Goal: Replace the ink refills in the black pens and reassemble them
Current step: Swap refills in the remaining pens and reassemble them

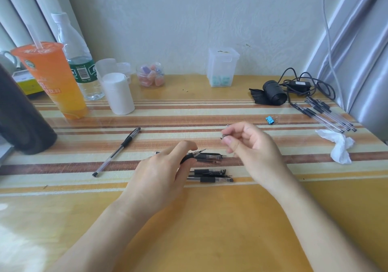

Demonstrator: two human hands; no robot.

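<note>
Left hand (163, 166) gripping a black pen (190, 156) low over the table (210, 219), right hand (249, 143) raised beside it, pinching a small dark pen tip (223, 135)

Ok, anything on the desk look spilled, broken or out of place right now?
Nothing spilled or broken. A crumpled white tissue lies loose by the bundle of clear refills, and a small blue binder clip sits alone mid-table. The lone clear-barrelled black pen lies apart, left of the pile.

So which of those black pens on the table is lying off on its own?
The capped pen left of the left hand. It lies diagonally, alone on the striped mat, while the others sit clustered beside that hand.
</note>
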